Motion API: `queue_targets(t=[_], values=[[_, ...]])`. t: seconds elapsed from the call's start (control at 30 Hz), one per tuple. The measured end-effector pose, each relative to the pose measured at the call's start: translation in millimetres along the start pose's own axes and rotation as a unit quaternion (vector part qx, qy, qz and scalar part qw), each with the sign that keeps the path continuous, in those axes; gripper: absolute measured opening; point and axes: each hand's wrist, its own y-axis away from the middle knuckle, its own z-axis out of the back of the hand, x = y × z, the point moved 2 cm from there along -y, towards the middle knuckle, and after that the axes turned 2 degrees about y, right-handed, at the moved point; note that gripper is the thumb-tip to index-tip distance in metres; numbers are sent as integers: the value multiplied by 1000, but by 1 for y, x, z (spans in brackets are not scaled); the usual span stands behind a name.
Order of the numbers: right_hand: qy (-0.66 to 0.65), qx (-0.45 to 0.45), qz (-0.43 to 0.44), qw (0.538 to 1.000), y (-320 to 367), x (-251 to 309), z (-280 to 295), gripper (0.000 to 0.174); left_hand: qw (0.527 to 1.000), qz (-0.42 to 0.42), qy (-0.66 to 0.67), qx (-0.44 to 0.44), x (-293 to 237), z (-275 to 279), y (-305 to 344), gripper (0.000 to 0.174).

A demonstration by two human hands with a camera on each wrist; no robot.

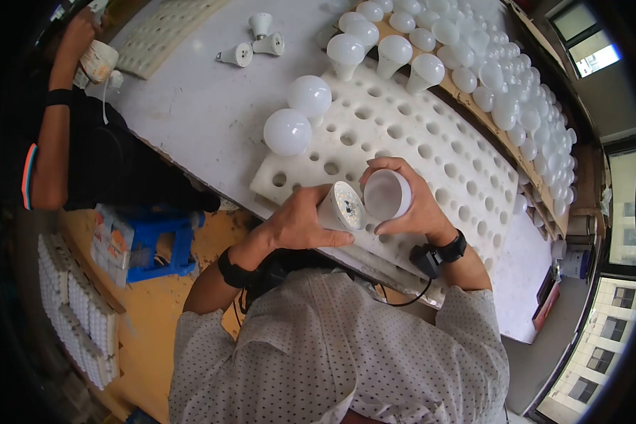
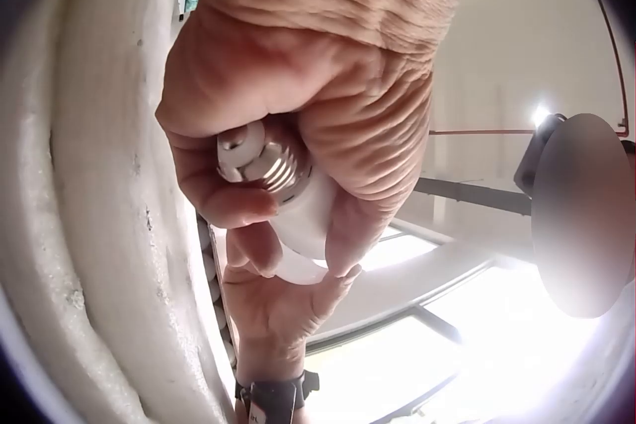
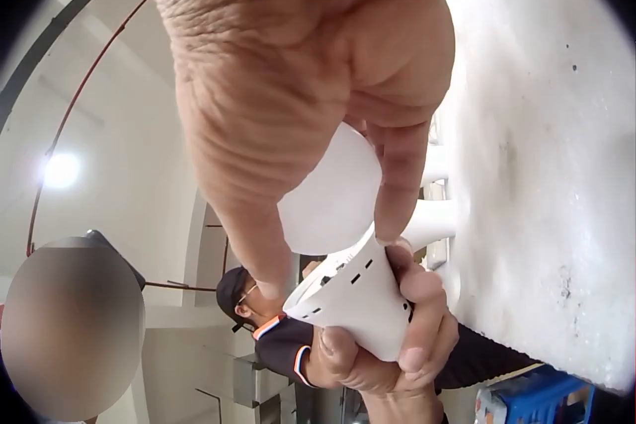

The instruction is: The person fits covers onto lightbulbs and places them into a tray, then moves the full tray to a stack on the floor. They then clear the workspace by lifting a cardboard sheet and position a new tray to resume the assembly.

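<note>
My left hand [image 1: 300,220] grips a white bulb base [image 1: 345,206], its round board with small chips facing my right hand. In the left wrist view the metal screw cap [image 2: 270,161] lies within the curled fingers. My right hand [image 1: 415,205] holds a white hollow dome cover [image 1: 387,195] by its sides, with the open rim turned toward the base. The right wrist view shows the cover [image 3: 333,195] close above the tilted base [image 3: 358,300]; whether they touch, I cannot tell.
A white foam board [image 1: 403,141] with round holes lies under and beyond my hands. Two domed bulbs [image 1: 287,132] stand at its left edge. Several bulbs crowd a tray at the right. Three bases [image 1: 260,26] lie farther back. Another person's arm [image 1: 58,127] is at the left.
</note>
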Motion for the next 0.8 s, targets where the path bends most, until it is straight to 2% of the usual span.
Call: queue_targets(t=[0.03,0.37,0.43,0.57,0.63,0.8], values=[[46,9,2,999,-1,2,-1,79,1000,4,-11,1,0,1,1,51],[122,31,-9,992,-1,4,-11,83,998,41,-38,9,-4,3,3,51],[204,59,18,977,-2,7,-16,81,995,67,-78,15,-2,4,4,51],[263,54,17,963,1,8,-30,80,988,105,-108,23,-8,2,3,51],[301,80,-45,949,2,11,-36,78,981,124,-144,39,-11,1,2,51],[283,64,-16,957,5,9,-40,77,983,110,-143,33,-11,-1,3,54]])
